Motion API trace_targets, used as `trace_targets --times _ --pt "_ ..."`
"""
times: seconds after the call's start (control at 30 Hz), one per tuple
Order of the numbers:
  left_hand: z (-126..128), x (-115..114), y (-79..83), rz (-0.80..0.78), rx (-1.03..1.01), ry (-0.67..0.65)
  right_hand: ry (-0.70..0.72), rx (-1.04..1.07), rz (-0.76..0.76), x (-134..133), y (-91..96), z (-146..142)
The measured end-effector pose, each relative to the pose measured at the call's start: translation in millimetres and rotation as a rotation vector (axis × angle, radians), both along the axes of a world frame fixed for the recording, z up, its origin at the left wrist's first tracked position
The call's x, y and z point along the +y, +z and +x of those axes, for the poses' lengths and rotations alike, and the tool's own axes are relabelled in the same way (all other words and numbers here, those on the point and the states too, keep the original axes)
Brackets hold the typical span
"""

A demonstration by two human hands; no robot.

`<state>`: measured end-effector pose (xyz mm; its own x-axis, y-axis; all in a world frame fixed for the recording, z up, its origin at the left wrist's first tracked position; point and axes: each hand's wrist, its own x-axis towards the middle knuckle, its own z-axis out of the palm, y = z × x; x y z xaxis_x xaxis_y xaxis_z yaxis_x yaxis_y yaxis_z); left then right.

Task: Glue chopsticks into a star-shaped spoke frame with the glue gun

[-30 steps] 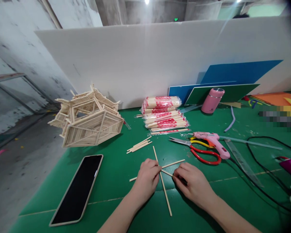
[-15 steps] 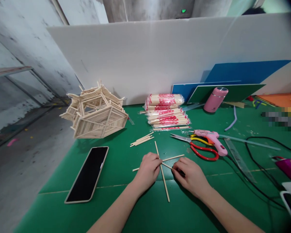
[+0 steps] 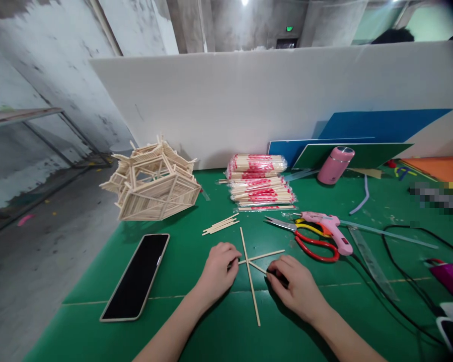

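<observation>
Thin wooden sticks lie crossed on the green table in front of me. One long wooden stick (image 3: 253, 291) points toward me, and a second stick (image 3: 270, 254) crosses it sideways. A shorter-looking stick (image 3: 257, 268) slants from the crossing to my right hand (image 3: 296, 286), whose thumb and fingers pinch its outer end. My left hand (image 3: 219, 269) is closed around the left part of the sideways stick, just left of the crossing; its fingertips partly hide what they grip. Several short cut sticks (image 3: 221, 225) lie loose beyond my left hand.
A stick-built model (image 3: 160, 198) stands back left, with a phone (image 3: 136, 276) nearer. Wrapped stick bundles (image 3: 262, 188) lie behind the crossing. Right are red-handled scissors (image 3: 317, 250), a pink glue gun (image 3: 337, 236) with its cord, and a pink bottle (image 3: 335, 166). A white board (image 3: 230, 105) stands behind.
My left hand has shifted left from the crossing, leaving the joint uncovered. My right hand still pinches the slanted stick. The view has tipped slightly upward.
</observation>
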<state>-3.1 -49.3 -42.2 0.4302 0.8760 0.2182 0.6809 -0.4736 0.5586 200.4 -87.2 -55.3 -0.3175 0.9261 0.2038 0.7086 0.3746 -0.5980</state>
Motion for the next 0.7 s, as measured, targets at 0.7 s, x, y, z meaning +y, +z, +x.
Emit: trace_targets --times 0.7 --pt "11.3 -2.6 -12.3 0.018 0.054 -0.105 0.009 -0.071 -0.013 2.7 -3.6 -1.3"
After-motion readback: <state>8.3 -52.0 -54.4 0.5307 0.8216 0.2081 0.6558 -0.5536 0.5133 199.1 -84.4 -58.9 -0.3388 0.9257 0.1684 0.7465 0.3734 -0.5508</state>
